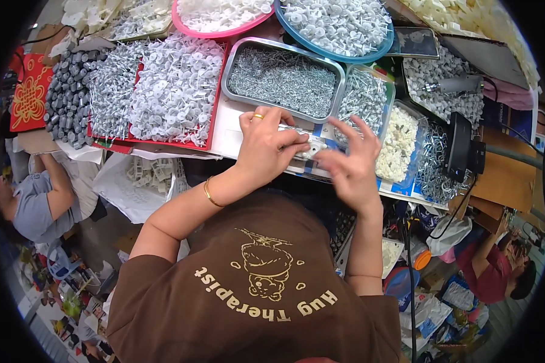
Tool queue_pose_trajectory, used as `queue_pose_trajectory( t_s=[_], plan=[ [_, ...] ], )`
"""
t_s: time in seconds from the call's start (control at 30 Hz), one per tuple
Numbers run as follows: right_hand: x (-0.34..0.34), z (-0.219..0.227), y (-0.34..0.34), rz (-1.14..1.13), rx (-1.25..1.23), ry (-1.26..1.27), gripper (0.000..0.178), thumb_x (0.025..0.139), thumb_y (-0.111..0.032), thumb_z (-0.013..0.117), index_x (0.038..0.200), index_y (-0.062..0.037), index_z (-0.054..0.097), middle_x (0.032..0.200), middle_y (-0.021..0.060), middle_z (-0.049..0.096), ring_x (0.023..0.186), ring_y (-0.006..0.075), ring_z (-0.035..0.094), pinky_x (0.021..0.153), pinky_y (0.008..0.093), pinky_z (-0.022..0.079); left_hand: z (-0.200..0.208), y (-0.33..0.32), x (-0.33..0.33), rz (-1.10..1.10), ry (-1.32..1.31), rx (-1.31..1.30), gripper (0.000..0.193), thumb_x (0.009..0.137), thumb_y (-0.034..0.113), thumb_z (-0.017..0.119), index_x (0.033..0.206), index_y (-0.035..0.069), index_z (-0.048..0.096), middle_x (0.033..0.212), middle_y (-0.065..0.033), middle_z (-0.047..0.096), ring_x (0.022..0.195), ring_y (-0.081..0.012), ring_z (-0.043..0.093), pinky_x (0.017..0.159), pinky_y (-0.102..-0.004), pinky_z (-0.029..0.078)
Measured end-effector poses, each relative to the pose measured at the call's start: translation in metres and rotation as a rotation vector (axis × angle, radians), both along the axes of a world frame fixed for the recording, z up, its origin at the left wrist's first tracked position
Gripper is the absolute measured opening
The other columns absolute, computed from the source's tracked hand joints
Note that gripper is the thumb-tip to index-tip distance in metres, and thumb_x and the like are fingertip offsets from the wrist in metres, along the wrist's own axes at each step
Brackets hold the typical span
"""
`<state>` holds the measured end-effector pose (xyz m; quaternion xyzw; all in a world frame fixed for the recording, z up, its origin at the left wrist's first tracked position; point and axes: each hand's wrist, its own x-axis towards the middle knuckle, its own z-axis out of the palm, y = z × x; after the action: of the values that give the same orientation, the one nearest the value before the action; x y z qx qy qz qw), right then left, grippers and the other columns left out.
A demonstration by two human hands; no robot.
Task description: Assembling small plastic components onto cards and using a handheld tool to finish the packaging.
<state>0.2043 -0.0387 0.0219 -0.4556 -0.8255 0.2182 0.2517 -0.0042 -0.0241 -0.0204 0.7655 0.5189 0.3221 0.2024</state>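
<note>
My left hand (269, 144), with a ring and a bracelet, is closed on a small white plastic piece (315, 146) at the table's front edge. Thumb and forefinger pinch the piece at its left end, and a dark hole shows in its face. My right hand (356, 162) is just right of the piece, fingers spread and partly bent, its thumb side close to the piece and slightly smeared. Whether it touches the piece I cannot tell. Beyond both hands stands a metal tray (225, 81) filled with small silvery screws (283, 75).
Left of the tray, a red tray (215, 124) holds white disc-headed parts and nails, beside dark grey cylinders (72, 100). Pink (184, 25) and blue (339, 58) basins of white parts are behind. Cream pieces (396, 145), metal hooks (436, 163) and a black device (458, 147) lie right. Other people work at both sides.
</note>
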Motion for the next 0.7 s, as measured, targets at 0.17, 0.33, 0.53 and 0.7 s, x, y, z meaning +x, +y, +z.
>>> queue_pose_trajectory(
  t_s=[0.17,0.33,0.53,0.7],
  plan=[
    [-0.001,-0.002,-0.002,0.028,-0.087,-0.079,0.023,0.078,-0.040,0.077,0.094,-0.0240,0.080,0.147,0.0046,0.052,0.142,0.0363,0.031,0.114,0.0521,0.016,-0.003,-0.001,0.000,0.018,-0.016,0.025,0.011,0.075,0.025,0.083,0.083,0.020,0.079,0.100,-0.0011,0.061,0.100,-0.0227,0.054,0.087,-0.0420,0.029],
    [0.034,-0.028,0.038,-0.689,0.011,0.065,0.014,0.084,-0.023,0.077,0.088,-0.0091,0.075,0.104,0.0053,0.066,0.102,0.0247,0.055,0.090,0.0425,0.042,-0.001,0.000,-0.002,0.009,-0.038,0.017,0.011,0.074,0.025,0.083,0.082,0.020,0.079,0.100,-0.0010,0.061,0.101,-0.0228,0.054,0.087,-0.0422,0.029],
    [0.023,-0.039,0.054,-0.625,0.189,-0.316,0.013,0.085,-0.023,0.076,0.087,-0.0100,0.074,0.098,0.0066,0.067,0.096,0.0295,0.058,0.090,0.0424,0.042,-0.005,-0.003,-0.002,0.004,-0.074,0.042,0.010,0.079,0.026,0.081,0.085,0.019,0.077,0.099,-0.0005,0.061,0.099,-0.0218,0.055,0.089,-0.0422,0.029],
    [0.026,-0.039,0.053,-0.599,0.180,-0.158,0.011,0.090,-0.014,0.072,0.093,-0.0041,0.072,0.090,0.0078,0.070,0.089,0.0243,0.064,0.082,0.0367,0.049,0.000,-0.011,-0.014,0.009,-0.020,0.090,0.014,0.085,0.025,0.075,0.097,0.018,0.076,0.108,-0.0050,0.063,0.107,-0.0260,0.057,0.094,-0.0432,0.030]
  ],
)
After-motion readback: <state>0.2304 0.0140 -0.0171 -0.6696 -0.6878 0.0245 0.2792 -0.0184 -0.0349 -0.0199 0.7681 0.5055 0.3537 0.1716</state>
